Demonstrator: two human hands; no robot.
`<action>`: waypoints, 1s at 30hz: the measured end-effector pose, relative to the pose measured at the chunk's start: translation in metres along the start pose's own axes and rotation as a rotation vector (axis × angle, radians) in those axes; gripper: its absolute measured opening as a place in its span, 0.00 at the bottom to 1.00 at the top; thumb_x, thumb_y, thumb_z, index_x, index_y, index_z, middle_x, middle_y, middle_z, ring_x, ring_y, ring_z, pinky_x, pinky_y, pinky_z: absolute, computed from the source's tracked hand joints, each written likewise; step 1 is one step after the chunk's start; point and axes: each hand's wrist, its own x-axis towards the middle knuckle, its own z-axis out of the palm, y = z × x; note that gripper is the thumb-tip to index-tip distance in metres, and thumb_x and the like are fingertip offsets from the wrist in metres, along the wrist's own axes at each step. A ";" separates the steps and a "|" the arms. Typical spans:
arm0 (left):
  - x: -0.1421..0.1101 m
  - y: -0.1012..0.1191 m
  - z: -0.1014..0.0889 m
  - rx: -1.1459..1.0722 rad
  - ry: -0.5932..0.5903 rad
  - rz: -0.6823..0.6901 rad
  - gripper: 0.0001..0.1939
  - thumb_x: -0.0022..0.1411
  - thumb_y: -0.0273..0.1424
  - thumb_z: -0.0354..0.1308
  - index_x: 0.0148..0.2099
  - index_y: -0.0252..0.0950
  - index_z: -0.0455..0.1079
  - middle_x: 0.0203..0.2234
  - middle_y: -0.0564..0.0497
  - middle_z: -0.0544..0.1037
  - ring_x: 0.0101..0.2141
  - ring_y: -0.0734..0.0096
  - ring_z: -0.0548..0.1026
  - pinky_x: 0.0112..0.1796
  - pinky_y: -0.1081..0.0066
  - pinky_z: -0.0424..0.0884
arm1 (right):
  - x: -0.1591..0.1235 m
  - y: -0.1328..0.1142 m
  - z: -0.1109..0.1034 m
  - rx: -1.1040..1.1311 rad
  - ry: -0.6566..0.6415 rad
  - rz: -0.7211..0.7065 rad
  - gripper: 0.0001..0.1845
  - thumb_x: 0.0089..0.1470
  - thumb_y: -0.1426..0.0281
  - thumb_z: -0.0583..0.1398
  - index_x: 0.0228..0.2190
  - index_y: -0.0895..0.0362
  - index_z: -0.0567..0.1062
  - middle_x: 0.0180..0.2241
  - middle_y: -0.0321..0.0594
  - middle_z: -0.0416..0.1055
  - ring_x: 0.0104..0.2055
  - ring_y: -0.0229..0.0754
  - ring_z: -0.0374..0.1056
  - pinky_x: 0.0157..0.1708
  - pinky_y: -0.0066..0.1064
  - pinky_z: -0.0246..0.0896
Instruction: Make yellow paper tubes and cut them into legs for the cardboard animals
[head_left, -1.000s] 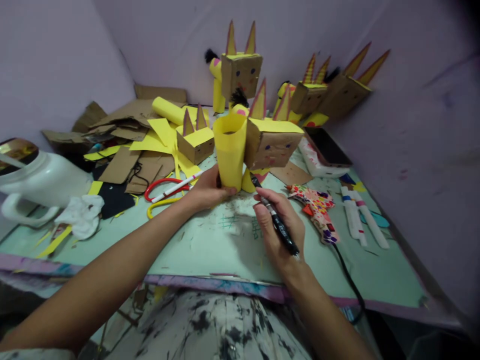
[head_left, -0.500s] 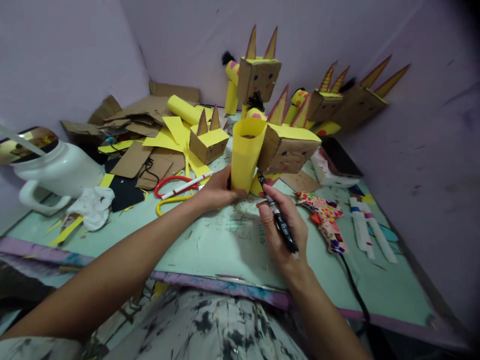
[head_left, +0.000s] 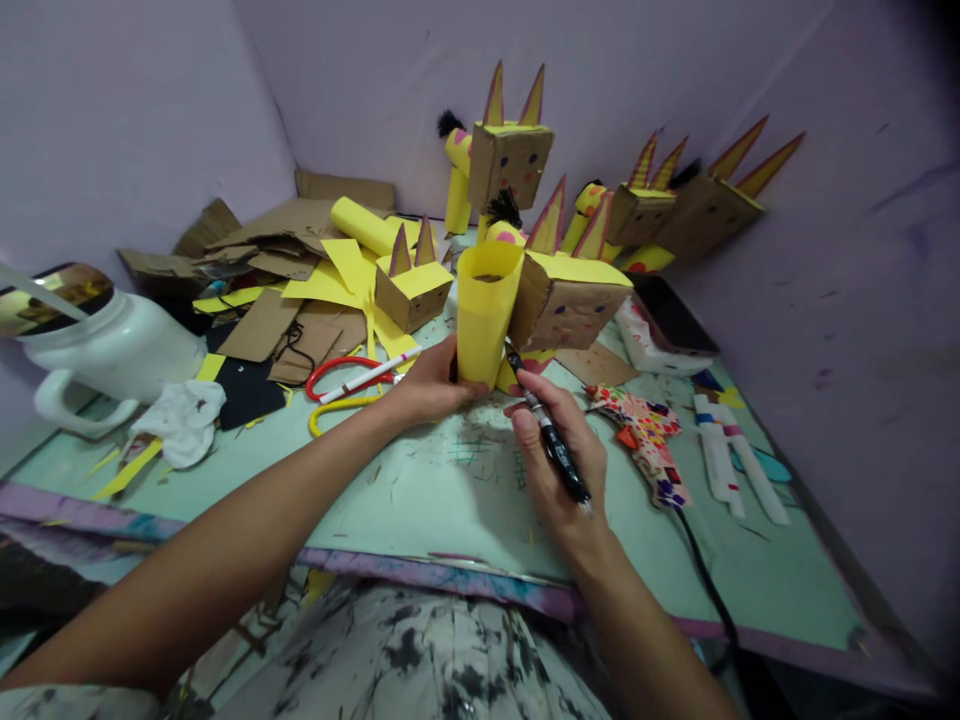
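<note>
A yellow paper tube (head_left: 486,315) stands upright on the table, its open top facing up. My left hand (head_left: 436,385) is closed around its lower part. In my right hand (head_left: 566,440) is a black pen (head_left: 553,435), held in a writing grip with its upper-left end beside the tube's lower right side; I cannot tell if they touch. Just behind the tube is a cardboard box head (head_left: 574,312) with a yellow top, drawn dots and pointed yellow-and-pink horns. To the left sits a smaller box head (head_left: 412,295) with two horns.
Red-and-yellow-handled scissors (head_left: 341,375) lie left of my left hand under a white marker. Cardboard and yellow paper scraps (head_left: 255,325) pile behind. A white mug (head_left: 112,345) stands far left. A floral glue gun (head_left: 641,435) with a cord and white markers (head_left: 716,450) lie right.
The view has shifted slightly, so things sit a little further left and lower. Both hands keep their holds on the tube and the pen.
</note>
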 end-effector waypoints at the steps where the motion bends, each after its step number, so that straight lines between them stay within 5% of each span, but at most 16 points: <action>1: 0.000 0.000 0.000 0.000 0.000 -0.002 0.24 0.47 0.29 0.63 0.49 0.34 0.66 0.40 0.45 0.77 0.40 0.59 0.74 0.40 0.63 0.70 | 0.000 0.000 0.000 0.007 -0.002 0.008 0.16 0.57 0.67 0.56 0.48 0.54 0.70 0.43 0.41 0.72 0.42 0.42 0.69 0.44 0.36 0.63; 14: -0.001 0.006 0.000 -0.003 0.011 -0.066 0.23 0.45 0.30 0.63 0.45 0.33 0.67 0.39 0.46 0.77 0.39 0.60 0.74 0.38 0.63 0.71 | -0.008 -0.005 -0.009 0.280 0.015 0.002 0.14 0.56 0.67 0.56 0.44 0.50 0.73 0.36 0.36 0.72 0.36 0.39 0.69 0.36 0.32 0.63; 23: -0.002 0.017 -0.004 -0.070 0.025 -0.094 0.27 0.45 0.33 0.66 0.48 0.31 0.67 0.42 0.41 0.76 0.41 0.54 0.74 0.43 0.56 0.71 | -0.016 -0.004 -0.011 0.356 0.504 -0.049 0.13 0.58 0.62 0.53 0.40 0.54 0.73 0.30 0.37 0.71 0.27 0.41 0.68 0.25 0.34 0.61; 27: -0.003 0.015 -0.009 -0.112 0.062 -0.084 0.31 0.45 0.36 0.66 0.50 0.30 0.63 0.45 0.37 0.74 0.42 0.53 0.74 0.43 0.55 0.71 | -0.001 -0.002 -0.015 0.360 0.627 0.087 0.13 0.59 0.64 0.53 0.44 0.53 0.70 0.34 0.39 0.72 0.32 0.41 0.70 0.30 0.35 0.65; 30: -0.003 0.012 -0.010 -0.111 0.064 -0.094 0.30 0.44 0.35 0.67 0.49 0.30 0.64 0.46 0.37 0.74 0.42 0.53 0.74 0.44 0.55 0.70 | 0.019 0.007 -0.021 0.347 0.501 0.189 0.20 0.52 0.66 0.60 0.47 0.52 0.65 0.45 0.44 0.69 0.45 0.45 0.69 0.45 0.42 0.64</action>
